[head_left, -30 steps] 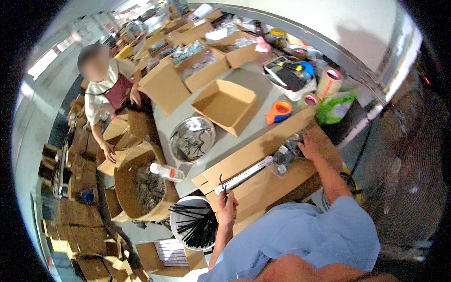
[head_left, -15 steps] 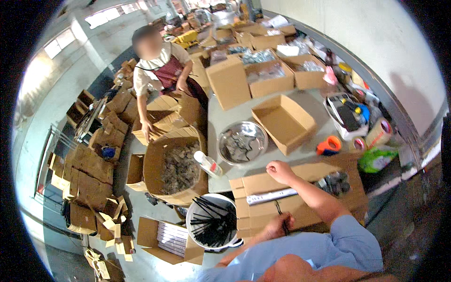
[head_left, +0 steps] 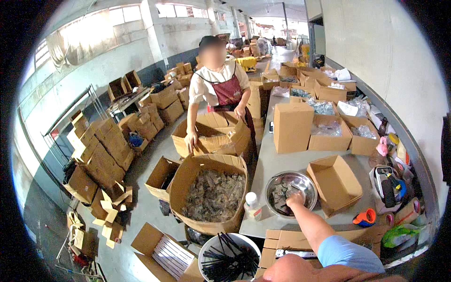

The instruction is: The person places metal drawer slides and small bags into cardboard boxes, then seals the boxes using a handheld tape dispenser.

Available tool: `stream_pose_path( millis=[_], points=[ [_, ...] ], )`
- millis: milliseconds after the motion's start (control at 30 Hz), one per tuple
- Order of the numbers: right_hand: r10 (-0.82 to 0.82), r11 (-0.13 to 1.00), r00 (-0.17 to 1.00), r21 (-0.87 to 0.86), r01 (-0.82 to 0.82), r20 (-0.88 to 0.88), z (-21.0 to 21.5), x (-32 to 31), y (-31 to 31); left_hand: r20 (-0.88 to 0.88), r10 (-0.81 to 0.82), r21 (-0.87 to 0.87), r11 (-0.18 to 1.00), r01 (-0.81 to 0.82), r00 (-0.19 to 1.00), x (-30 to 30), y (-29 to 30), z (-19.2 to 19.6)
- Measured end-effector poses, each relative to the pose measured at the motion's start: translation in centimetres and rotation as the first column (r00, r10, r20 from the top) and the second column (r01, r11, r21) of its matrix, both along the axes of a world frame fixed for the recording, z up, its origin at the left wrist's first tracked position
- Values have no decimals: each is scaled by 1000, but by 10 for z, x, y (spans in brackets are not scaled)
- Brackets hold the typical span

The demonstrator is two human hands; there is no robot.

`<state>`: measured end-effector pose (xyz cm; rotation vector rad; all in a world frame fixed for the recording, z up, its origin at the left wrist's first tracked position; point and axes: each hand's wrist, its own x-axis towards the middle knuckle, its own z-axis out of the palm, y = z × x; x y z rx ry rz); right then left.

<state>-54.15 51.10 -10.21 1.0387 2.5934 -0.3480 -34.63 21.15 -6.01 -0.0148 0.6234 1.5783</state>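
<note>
Grey pieces lie just left of my right hand inside the metal bowl; its opening and hold I cannot tell.

A green plastic bag lies near a tape roll.

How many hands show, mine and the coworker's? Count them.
3: your right hand in the metal bowl; the coworker's right hand and other hand on either side of an open carton. Your left hand isn't visible.
</note>
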Motion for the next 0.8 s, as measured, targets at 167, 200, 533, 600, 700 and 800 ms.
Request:
stream_pose_path(
  millis=[167,200,533,600,700,800],
  points=[
    [-195,979,933,2,206,-303,32,19,-28,12,26,49,998,-27,1000,-29,-11,16],
    [-183,980,925,11,198,-334,50,24,-33,12,28,79,996,-29,1000,-32,-12,21],
    [34,999,639,38,-8,-769,20,18,-17,-58,39,-79,996,-43,998,-53,6,-47],
    [64,998,728,37,-53,-683,46,11,-35,-43,38,-91,995,-41,998,-54,4,-38],
    [102,994,818,21,-110,-565,45,4,-30,-35,26,-97,995,-29,999,-55,4,-32],
    [223,970,912,172,-172,-343,38,0,-22,-34,22,-108,994,-25,999,-58,3,-26]
  ],
)
